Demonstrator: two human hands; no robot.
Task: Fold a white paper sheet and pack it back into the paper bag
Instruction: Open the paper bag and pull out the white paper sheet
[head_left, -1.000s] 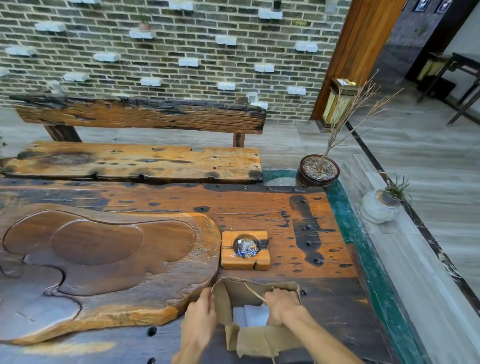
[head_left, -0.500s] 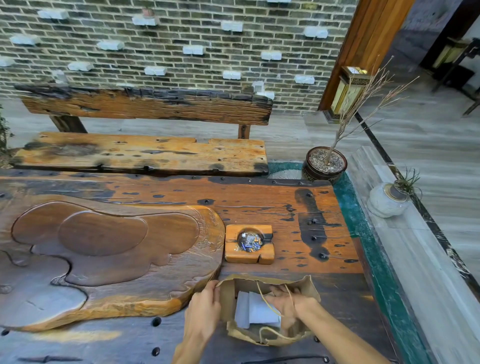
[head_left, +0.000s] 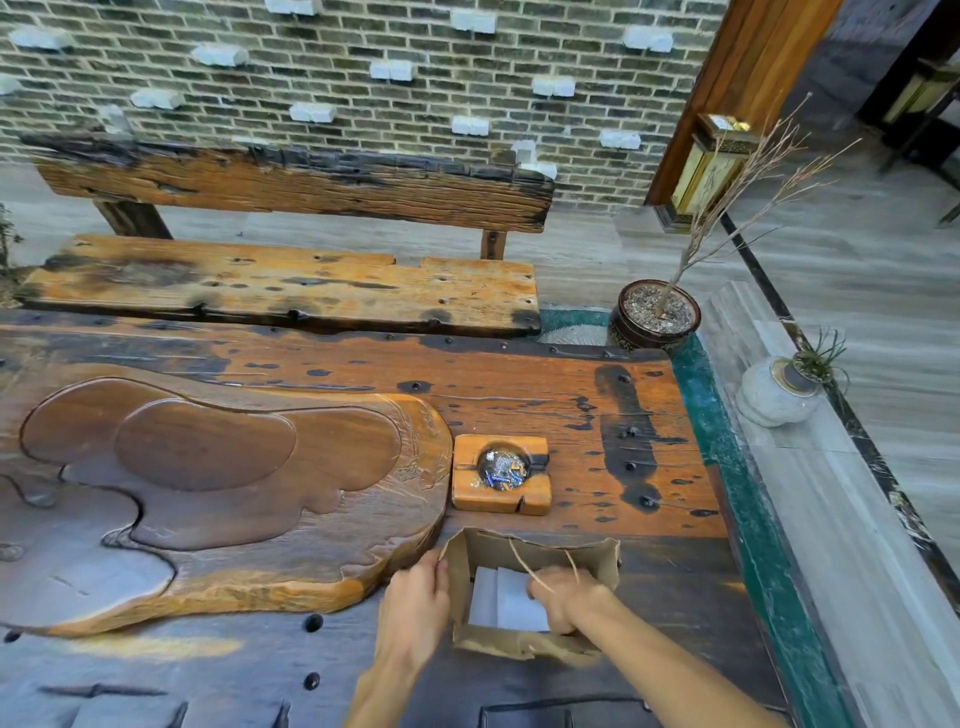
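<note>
A brown paper bag (head_left: 597, 558) stands open near the front edge of the wooden table, its mouth facing up. Folded white paper (head_left: 506, 603) lies inside it, seen through the opening. My left hand (head_left: 415, 597) pinches the bag's left rim. My right hand (head_left: 569, 597) reaches down into the bag, fingers closed on the white paper, with the bag's string handle draped over the knuckles.
A small wooden ashtray (head_left: 501, 475) sits just behind the bag. A large carved wooden tea tray (head_left: 208, 493) fills the table's left side. A wooden bench (head_left: 280, 286) stands beyond. Two potted plants (head_left: 654, 312) sit right, past the table's green edge.
The bag has gone from crumpled and half lying to upright with a squared mouth. My right hand has sunk deeper into it with the paper. The view shifted slightly.
</note>
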